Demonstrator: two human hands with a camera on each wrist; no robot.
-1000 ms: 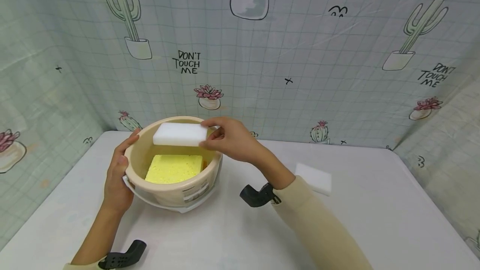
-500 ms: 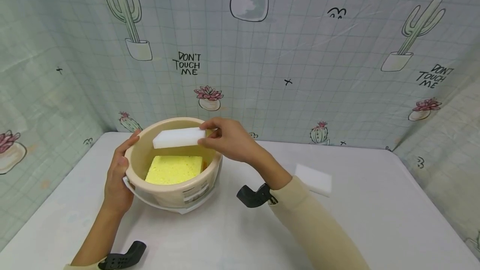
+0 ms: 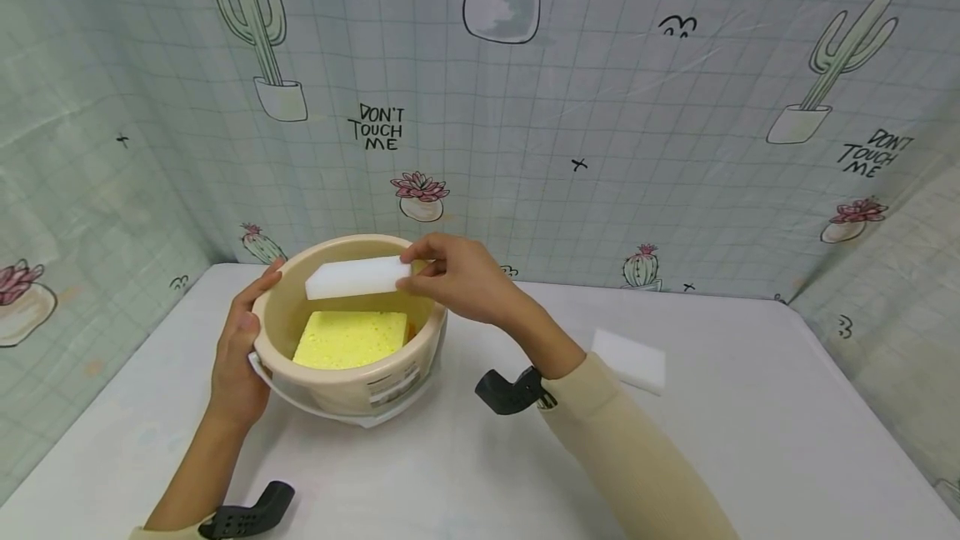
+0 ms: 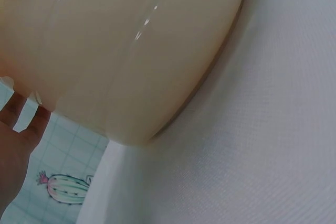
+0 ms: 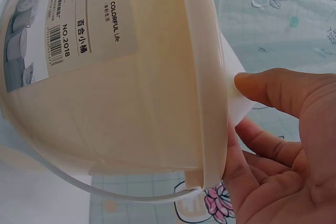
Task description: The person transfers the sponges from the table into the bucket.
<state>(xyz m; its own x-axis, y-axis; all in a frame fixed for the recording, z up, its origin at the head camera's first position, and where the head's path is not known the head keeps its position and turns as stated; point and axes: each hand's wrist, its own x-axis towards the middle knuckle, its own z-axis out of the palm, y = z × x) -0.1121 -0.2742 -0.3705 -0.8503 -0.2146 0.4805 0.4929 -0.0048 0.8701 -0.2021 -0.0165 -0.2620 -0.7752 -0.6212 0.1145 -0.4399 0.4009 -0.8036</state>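
Note:
In the head view a cream bucket [image 3: 330,390] stands on the left of the table. My left hand [image 3: 238,357] rests against its left outer side, fingers extended along the wall below the rim. Between thumb and fingers, my right hand [image 3: 468,282] pinches the right end of a white sponge block [image 3: 356,278], held tilted over the bucket's opening. Inside the bucket lies a yellow sponge [image 3: 351,340], with a bit of orange showing at its right edge. In the right wrist view the bucket's rim [image 5: 212,77] hides most of the white block.
A second white block [image 3: 630,359] lies flat on the white table [image 3: 750,440], right of the bucket and beyond my right forearm. The bucket's pale handle [image 3: 352,419] hangs down its front. A cactus-print curtain [image 3: 480,123] closes off the back and sides.
Since a second ago the white block has tilted so that its top face shows narrower, and its left end has dropped slightly. My left hand stays on the bucket.

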